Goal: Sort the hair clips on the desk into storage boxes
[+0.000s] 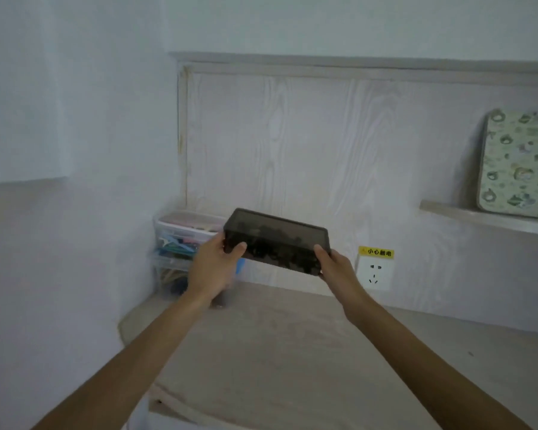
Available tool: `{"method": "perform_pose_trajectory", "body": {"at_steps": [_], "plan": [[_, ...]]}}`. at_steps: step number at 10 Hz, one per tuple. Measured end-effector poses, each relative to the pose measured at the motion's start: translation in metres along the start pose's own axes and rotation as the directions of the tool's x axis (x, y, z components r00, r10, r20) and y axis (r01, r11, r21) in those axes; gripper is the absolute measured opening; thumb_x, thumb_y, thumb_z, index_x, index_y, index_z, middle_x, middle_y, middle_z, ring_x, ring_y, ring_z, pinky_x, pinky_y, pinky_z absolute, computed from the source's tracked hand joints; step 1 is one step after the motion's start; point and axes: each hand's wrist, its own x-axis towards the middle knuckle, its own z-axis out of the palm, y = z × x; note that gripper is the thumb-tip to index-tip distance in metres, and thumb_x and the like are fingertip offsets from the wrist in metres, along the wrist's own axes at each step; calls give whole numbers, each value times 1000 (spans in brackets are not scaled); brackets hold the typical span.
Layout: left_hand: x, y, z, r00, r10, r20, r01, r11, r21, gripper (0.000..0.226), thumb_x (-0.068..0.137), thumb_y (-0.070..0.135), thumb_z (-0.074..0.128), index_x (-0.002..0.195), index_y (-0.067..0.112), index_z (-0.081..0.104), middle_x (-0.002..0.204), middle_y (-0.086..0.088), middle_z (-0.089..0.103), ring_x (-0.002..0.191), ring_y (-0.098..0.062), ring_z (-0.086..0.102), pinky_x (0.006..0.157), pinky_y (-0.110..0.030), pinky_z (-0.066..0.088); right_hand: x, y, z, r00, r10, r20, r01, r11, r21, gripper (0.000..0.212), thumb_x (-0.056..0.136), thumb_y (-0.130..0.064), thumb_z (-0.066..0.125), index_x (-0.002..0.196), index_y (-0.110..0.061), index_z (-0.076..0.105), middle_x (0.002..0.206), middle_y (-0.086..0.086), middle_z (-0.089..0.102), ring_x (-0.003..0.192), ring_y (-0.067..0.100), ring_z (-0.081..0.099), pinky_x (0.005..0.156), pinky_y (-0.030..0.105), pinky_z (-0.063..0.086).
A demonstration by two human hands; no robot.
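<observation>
Held level between both hands, left hand point(219, 259) gripping its left end and right hand point(334, 265) its right, the smoky lidded storage box point(277, 242) of dark clips should descend evenly onto the desk point(292, 352) below, avoiding the clear boxes point(180, 243) beyond the left hand.

A lidded storage box point(277, 242) is held up above the tabletop point(292, 352), tilted, its left end raised. Its left end is gripped by the left hand point(213, 268), its right end by the right hand point(339, 268). Behind and left of the box, a stack of storage boxes point(180, 246) is set in the corner where the tabletop meets the wall panel point(292, 144); clips are seen inside them. A wall socket point(374, 273) is placed on the panel just right of the right hand, with a label point(376, 252) directly above it. Far right, a padded board point(519, 164) is propped upright on a shelf point(479, 217), leaning against the panel.
</observation>
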Motion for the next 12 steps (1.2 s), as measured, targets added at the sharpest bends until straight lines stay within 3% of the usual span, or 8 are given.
{"method": "perform_pose_trajectory", "body": {"at_steps": [2,3,4,5,6,9,10,12], "plan": [[80,-18,-50,985,-103,-141,94,993,-72,46,89,25,60,131,11,49,131,-12,56,119,-28,52,94,-30,40,52,-53,78,983,-145,108,143,989,25,40,99,-36,30,128,-13,47,125,7,54,105,17,49,89,27,35],[94,-57,-65,956,-137,-259,169,980,106,68,83,26,67,140,6,36,142,-17,43,131,-33,38,106,-40,34,66,-51,115,987,-79,143,74,996,46,46,101,-36,23,135,-10,40,140,12,44,122,24,45,103,33,33],[90,-78,-67,936,91,-340,7,961,277,73,85,18,65,146,18,25,149,-11,33,135,-29,32,105,-46,38,77,-50,135,991,-40,128,27,994,109,50,101,-38,21,141,-11,33,147,10,37,134,26,35,112,34,25],[95,-89,-66,909,361,-209,-200,817,541,59,91,13,54,145,23,31,151,-4,31,135,-26,33,98,-41,47,91,-56,144,986,-18,166,-1,994,111,48,100,-37,28,134,-8,44,132,12,51,119,25,47,99,29,34],[109,-91,-68,914,379,-143,-207,740,640,52,95,14,44,145,22,30,154,-4,27,142,-25,24,105,-39,39,103,-60,145,987,0,158,-22,990,137,42,98,-34,37,119,-2,55,121,17,58,107,26,54,98,35,41],[121,-98,-72,927,370,-67,-241,722,648,61,94,11,44,148,25,19,157,-2,18,135,-24,38,85,-34,52,119,-49,151,996,-42,81,26,982,186,35,95,-32,46,114,-5,59,100,10,59,98,23,55,100,40,45],[118,-95,-72,949,313,-26,-217,714,665,65,94,13,43,149,27,12,158,0,11,137,-22,34,90,-33,50,118,-47,158,997,-69,45,62,989,137,39,96,-36,43,115,-5,58,113,15,61,100,24,56,100,42,46],[126,-79,-89,975,175,139,-220,641,736,86,83,3,53,150,24,2,159,-4,4,145,-26,14,115,-41,24,109,-49,153,980,41,194,-71,986,150,56,96,-49,28,139,-14,30,144,11,39,129,29,41,110,44,34]]}}
